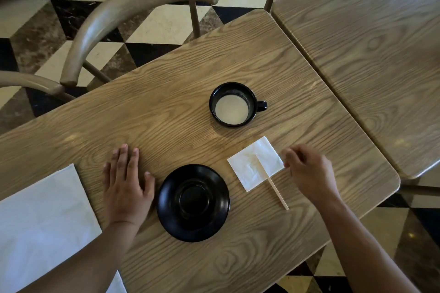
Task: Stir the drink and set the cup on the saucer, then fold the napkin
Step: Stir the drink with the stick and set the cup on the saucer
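From the head view, a wooden table (181, 107) is filling most of the picture, and a black cup (234, 104) is standing upright on it toward the far side, its handle pointing to the right and a pale, milky drink (231, 111) sitting inside it. The cup is resting directly on the wood, well apart from the black saucer (193, 202), which is lying nearer the person with nothing on it. Just right of the saucer a small white napkin (255, 164) is lying flat and unfolded, turned at an angle to the table edge, and a thin wooden stirrer (272, 181) is lying across it, its far end on the paper and its near end sticking out over the wood. The left hand (127, 185) is resting palm down on the table just left of the saucer, fingers straight and spread, holding nothing. The right hand (309, 170) is hovering at the napkin's right corner with its fingers loosely curled; whether the fingertips are touching the paper cannot be told, and it is gripping nothing that shows. A larger white sheet (40, 226) is lying on the near left of the table. A second wooden table (371, 38) is butting against the first on the right, and a curved chair back (114, 24) is standing over a chequered floor (164, 24) beyond.
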Demonstrator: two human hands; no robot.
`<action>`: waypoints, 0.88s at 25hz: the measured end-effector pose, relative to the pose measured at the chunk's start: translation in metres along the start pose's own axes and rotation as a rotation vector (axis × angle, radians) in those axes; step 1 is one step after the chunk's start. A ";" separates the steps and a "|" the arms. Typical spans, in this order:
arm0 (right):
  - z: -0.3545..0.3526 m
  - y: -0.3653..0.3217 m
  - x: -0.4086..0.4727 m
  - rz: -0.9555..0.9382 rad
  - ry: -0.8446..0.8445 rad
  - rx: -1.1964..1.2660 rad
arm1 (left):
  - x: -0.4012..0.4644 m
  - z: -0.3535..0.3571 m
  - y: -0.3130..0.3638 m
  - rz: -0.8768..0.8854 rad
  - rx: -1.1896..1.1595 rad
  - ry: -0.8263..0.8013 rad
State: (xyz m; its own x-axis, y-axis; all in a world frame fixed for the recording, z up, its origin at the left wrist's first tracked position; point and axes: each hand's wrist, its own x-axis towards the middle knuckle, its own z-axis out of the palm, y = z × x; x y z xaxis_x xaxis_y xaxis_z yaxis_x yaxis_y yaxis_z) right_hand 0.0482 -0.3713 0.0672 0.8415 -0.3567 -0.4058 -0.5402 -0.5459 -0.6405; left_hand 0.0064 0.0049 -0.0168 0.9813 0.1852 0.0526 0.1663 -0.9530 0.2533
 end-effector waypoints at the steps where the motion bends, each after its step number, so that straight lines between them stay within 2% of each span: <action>1: 0.002 -0.010 0.014 -0.023 -0.011 0.061 | 0.000 0.000 0.000 0.004 0.005 0.006; 4: 0.007 -0.034 0.054 -0.125 -0.077 0.246 | 0.000 0.002 0.000 0.004 0.011 0.013; 7: 0.014 -0.047 0.084 -0.177 -0.150 0.235 | 0.000 0.004 -0.001 0.014 0.014 0.028; 11: 0.021 -0.052 0.100 -0.172 -0.262 0.180 | 0.000 0.004 -0.001 0.023 0.020 0.041; 17: 0.023 -0.054 0.104 -0.146 -0.432 0.307 | 0.001 0.005 -0.002 0.029 0.021 0.042; 22: 0.023 -0.060 0.106 -0.121 -0.503 0.383 | 0.001 0.003 -0.002 0.026 0.032 0.031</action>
State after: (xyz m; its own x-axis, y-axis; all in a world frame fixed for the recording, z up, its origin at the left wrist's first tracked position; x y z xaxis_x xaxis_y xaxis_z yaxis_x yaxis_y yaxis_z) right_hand 0.1703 -0.3592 0.0477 0.8472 0.1407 -0.5123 -0.4785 -0.2170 -0.8508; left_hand 0.0075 0.0064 -0.0206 0.9818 0.1676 0.0890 0.1447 -0.9647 0.2203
